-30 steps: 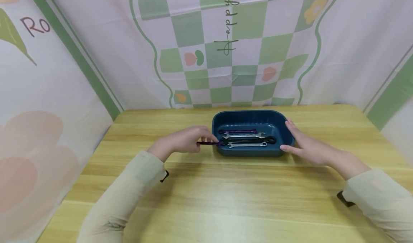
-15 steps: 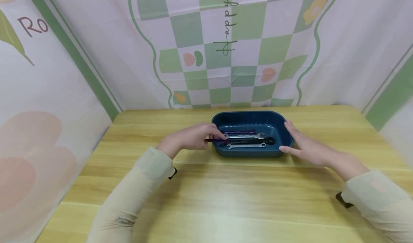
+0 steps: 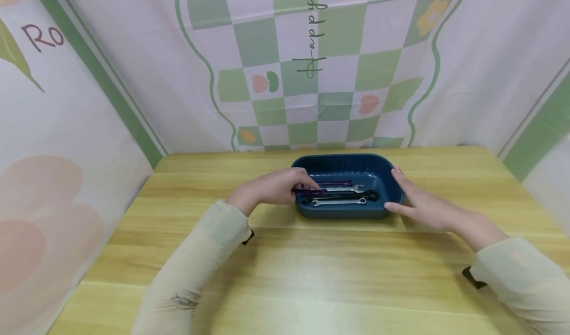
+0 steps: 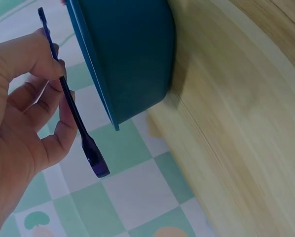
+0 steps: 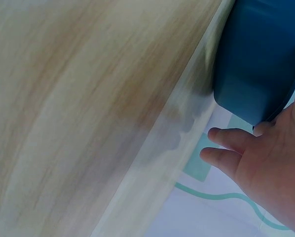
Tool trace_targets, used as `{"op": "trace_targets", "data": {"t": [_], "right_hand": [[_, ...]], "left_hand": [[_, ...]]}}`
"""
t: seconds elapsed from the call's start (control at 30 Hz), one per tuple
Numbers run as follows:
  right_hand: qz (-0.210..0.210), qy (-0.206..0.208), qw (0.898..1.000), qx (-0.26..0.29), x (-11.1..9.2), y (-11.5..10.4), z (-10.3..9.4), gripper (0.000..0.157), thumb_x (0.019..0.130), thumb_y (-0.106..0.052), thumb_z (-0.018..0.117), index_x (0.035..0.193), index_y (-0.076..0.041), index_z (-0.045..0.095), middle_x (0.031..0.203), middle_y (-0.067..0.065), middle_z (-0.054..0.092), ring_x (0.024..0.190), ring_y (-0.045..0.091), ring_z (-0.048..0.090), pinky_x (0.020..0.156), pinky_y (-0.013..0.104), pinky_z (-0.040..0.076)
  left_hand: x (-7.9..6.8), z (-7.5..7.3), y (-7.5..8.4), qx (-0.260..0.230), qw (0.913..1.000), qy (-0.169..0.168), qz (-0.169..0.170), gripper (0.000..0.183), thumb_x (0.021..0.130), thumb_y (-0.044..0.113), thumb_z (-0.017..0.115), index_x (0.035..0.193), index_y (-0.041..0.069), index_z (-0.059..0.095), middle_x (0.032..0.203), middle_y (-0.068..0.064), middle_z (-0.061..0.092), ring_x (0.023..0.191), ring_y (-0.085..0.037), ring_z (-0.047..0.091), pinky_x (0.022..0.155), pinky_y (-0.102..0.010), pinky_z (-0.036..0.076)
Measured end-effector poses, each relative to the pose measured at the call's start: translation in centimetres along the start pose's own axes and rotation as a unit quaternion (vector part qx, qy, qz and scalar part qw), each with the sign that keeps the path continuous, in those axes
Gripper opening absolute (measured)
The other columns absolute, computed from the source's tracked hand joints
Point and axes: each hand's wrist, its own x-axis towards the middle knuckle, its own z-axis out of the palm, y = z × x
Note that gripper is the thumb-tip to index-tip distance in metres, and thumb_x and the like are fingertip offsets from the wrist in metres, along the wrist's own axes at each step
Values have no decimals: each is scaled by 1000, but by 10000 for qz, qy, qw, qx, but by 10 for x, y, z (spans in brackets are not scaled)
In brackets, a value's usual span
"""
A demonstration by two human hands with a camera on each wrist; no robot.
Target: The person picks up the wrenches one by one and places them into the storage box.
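My left hand [image 3: 281,185] pinches a dark purple wrench [image 4: 77,116] between thumb and fingers, over the left end of a dark blue bin [image 3: 343,213]. In the left wrist view, the wrench's lower end hangs free beside the bin's outer wall. Inside the bin lie another purple wrench [image 3: 343,183], a silver wrench [image 3: 343,189], a black wrench [image 3: 343,196] and a shorter silver combination wrench [image 3: 338,202], roughly parallel. My right hand [image 3: 423,202] rests against the bin's right end with fingers and thumb extended. The held wrench partly overlaps those below it in the head view.
The bin stands near the back edge of a wooden table [image 3: 285,275]. Behind it hangs a curtain [image 3: 343,72] with green checks, and another patterned cloth [image 3: 75,127] hangs at the left. Dark straps show under both sleeves.
My left hand has moved right with the purple wrench, from beside the bin's left end to over its inside. My right hand keeps its place at the bin.
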Motion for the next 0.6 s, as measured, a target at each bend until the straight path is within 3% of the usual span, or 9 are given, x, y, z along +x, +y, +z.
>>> {"op": "trace_targets", "data": {"t": [0.33,0.6], "right_hand": [[-32,-9,10000,-75,0,-1,-1,87,94,-44,49,147,-16,-15,150,2,-21,135,45,4,102,62,13],[-89,-79,9999,-66,-1,-1,-3,87,94,-44,48,147,-13,-15,150,5,-22,134,46,3,101,63,12]], "left_hand": [[9,1,3,-41,9999,-134,-56,60,77,-13,52,127,19,58,106,-1,54,89,-13,48,67,-23,41],[17,3,4,11,10000,-63,17,58,79,-11,53,127,20,58,102,5,52,86,-10,46,64,-23,37]]}}
